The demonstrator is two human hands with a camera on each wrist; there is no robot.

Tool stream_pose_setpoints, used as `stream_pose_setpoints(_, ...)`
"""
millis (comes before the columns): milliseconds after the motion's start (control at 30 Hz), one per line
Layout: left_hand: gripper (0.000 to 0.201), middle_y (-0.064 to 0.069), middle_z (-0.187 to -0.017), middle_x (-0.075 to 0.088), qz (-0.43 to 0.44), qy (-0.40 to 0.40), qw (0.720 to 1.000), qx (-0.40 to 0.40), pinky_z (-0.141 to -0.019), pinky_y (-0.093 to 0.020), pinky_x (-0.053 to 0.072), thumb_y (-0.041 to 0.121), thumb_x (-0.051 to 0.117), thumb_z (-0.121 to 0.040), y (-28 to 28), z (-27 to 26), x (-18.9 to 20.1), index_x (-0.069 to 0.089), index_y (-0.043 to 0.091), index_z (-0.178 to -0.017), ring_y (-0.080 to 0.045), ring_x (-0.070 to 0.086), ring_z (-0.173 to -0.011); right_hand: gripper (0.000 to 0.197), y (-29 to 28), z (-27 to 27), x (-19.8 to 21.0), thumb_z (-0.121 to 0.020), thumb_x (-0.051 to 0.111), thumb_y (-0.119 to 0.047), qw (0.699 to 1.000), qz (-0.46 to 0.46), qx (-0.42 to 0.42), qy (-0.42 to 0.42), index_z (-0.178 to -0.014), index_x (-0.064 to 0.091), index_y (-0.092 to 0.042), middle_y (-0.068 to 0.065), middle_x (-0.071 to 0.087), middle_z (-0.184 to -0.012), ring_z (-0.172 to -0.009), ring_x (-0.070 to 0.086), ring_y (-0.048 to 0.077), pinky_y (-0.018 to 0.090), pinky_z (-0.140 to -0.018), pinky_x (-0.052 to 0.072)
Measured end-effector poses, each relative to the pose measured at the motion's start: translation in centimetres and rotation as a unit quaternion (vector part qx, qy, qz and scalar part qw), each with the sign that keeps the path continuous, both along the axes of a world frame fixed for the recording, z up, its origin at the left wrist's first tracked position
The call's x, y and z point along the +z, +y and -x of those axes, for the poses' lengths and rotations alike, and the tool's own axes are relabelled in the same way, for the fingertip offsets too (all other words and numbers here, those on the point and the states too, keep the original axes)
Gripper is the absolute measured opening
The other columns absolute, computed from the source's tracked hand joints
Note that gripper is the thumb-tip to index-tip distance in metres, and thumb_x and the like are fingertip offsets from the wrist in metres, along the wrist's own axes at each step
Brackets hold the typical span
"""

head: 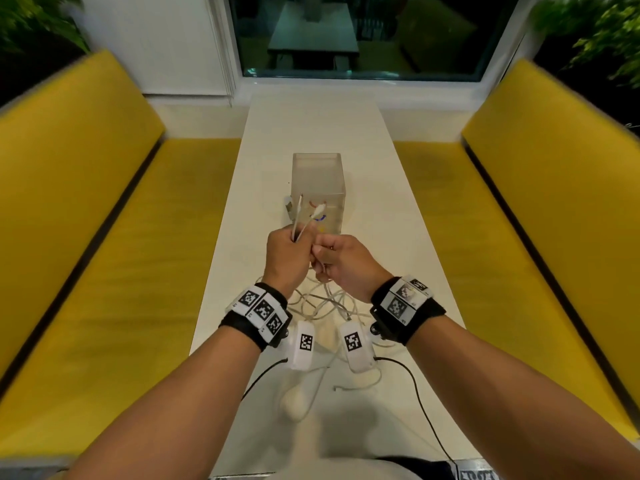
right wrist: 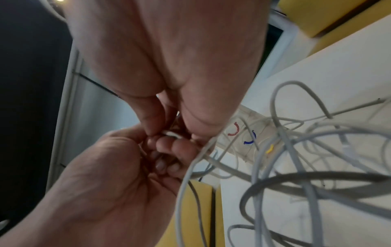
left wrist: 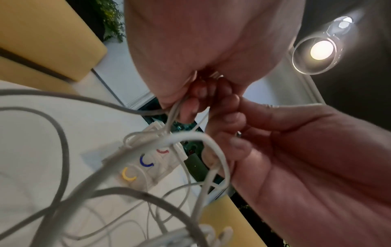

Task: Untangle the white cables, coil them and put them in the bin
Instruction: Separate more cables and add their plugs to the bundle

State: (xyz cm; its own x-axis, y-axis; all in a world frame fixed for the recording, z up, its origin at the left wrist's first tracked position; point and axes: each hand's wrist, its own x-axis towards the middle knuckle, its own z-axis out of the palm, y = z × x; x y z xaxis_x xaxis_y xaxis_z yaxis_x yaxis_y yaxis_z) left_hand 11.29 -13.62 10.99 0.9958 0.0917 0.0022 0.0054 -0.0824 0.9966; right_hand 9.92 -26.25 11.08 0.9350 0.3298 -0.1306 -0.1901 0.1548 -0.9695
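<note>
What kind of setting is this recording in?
Probably a dining booth or breakfast nook: yellow cushioned benches flank a narrow white table that ends at a window dark with night.

Black wristbands (head: 242, 327), checkered white tags (head: 258, 306)

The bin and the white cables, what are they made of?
The bin looks like frosted, see-through plastic: cloudy walls, with coloured marks on its near side. The white cables seem rubbery, matte plastic, since they bend into loose loops on the table. That's a guess from looks alone.
</note>
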Motion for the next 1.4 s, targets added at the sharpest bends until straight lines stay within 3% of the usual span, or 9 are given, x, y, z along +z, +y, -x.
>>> stream_pose_setpoints(100,0.046,-0.019,-0.051,0.058,-0.003,-0.013,1.0,-0.021,-0.044,-0.042,0.052,0.032,0.06,-0.099,0.2,-0.3,0.3,0.059,0.005,-0.062,-0.034,0.06,-0.043,0.022,-0.2,0.0,0.2,-0.103,0.045,-0.001,0.999,-0.033,0.003,0.004,-0.085,0.058,-0.001,0.008,0.051,-0.071,-0.057,0.046,0.017,0.027,-0.053,0.04)
stream_pose_setpoints(167,0.04,-0.018,-0.058,0.064,-0.016,-0.025,1.0,-0.009,-0.05,-0.032,0.053,0.03,0.062,-0.099,0.2,-0.3,0.7,0.068,0.003,-0.07,-0.024,0.062,-0.05,0.026,-0.4,0.1,-0.4,-0.103,0.052,-0.011,1.0,-0.022,-0.005,0.02,-0.08,0.062,-0.003,0.006,0.053,-0.066,-0.053,0.047,0.018,0.029,-0.052,0.042)
stream_pose_setpoints(267,0.037,0.009,-0.052,0.062,-0.024,-0.033,0.999,0.013,-0.054,-0.017,0.044,0.027,0.063,-0.099,0.4,-0.8,1.5,0.074,0.0,-0.077,0.002,0.052,-0.048,0.031,-0.7,0.9,-2.3,-0.101,0.058,-0.028,0.998,0.023,-0.01,0.049,-0.08,0.066,-0.007,0.003,0.052,-0.061,-0.05,0.046,0.019,0.03,-0.051,0.041)
stream_pose_setpoints(400,0.036,0.015,-0.037,0.046,-0.006,-0.035,0.999,0.019,-0.048,-0.024,0.031,0.028,0.061,-0.1,0.8,-0.9,3.0,0.072,0.003,-0.077,0.0,0.037,-0.036,0.031,-1.3,2.0,-5.2,-0.1,0.058,-0.032,0.996,0.037,-0.018,0.074,-0.079,0.064,-0.01,0.001,0.051,-0.061,-0.051,0.047,0.018,0.029,-0.051,0.042)
stream_pose_setpoints(567,0.035,0.016,-0.046,0.056,0.038,-0.06,0.994,0.081,-0.074,-0.033,0.042,0.035,0.061,-0.098,2.0,-2.2,5.2,0.073,0.013,-0.073,0.003,0.048,-0.05,0.029,-2.1,3.5,-8.1,-0.101,0.057,-0.029,0.991,0.033,-0.037,0.125,-0.083,0.063,-0.008,0.004,0.049,-0.064,-0.051,0.046,0.017,0.03,-0.052,0.042)
stream_pose_setpoints(800,0.042,-0.009,-0.059,0.032,0.022,-0.067,0.994,0.086,-0.057,-0.038,0.032,0.042,0.064,-0.094,2.4,-2.7,4.3,0.05,0.019,-0.062,-0.02,0.031,-0.056,0.02,-2.2,3.5,-8.1,-0.104,0.05,-0.014,0.983,-0.019,-0.092,0.156,-0.094,0.065,-0.005,0.006,0.053,-0.066,-0.052,0.047,0.018,0.03,-0.053,0.04)
stream_pose_setpoints(1033,0.053,0.007,-0.051,0.029,-0.045,-0.002,0.998,-0.033,-0.052,-0.027,0.028,0.035,0.073,-0.09,0.7,-0.2,1.7,0.044,0.019,-0.048,-0.015,0.028,-0.05,0.023,-2.0,1.8,-3.2,-0.107,0.044,-0.029,0.987,-0.01,-0.141,0.075,-0.095,0.061,-0.016,0.004,0.046,-0.061,-0.047,0.037,0.016,0.024,-0.047,0.033)
stream_pose_setpoints(1200,0.037,-0.005,-0.055,0.055,-0.048,-0.02,0.997,-0.055,-0.056,-0.028,0.042,0.019,0.07,-0.092,-0.2,0.0,1.7,0.064,-0.009,-0.068,-0.013,0.049,-0.052,0.026,-1.3,1.2,-0.7,-0.106,0.047,-0.017,0.999,0.008,-0.041,0.014,-0.083,0.056,-0.013,0.005,0.049,-0.066,-0.051,0.031,0.015,0.022,-0.045,0.024)
stream_pose_setpoints(1400,0.027,0.001,-0.057,0.07,0.001,-0.033,0.999,0.041,-0.047,-0.017,0.037,0.02,0.065,-0.096,1.1,-1.0,4.3,0.072,0.0,-0.079,-0.001,0.045,-0.042,0.021,-2.5,0.7,-1.8,-0.103,0.051,-0.013,1.0,0.02,-0.016,0.006,-0.095,0.068,-0.003,0.003,0.052,-0.067,-0.056,0.048,0.021,0.032,-0.057,0.044)
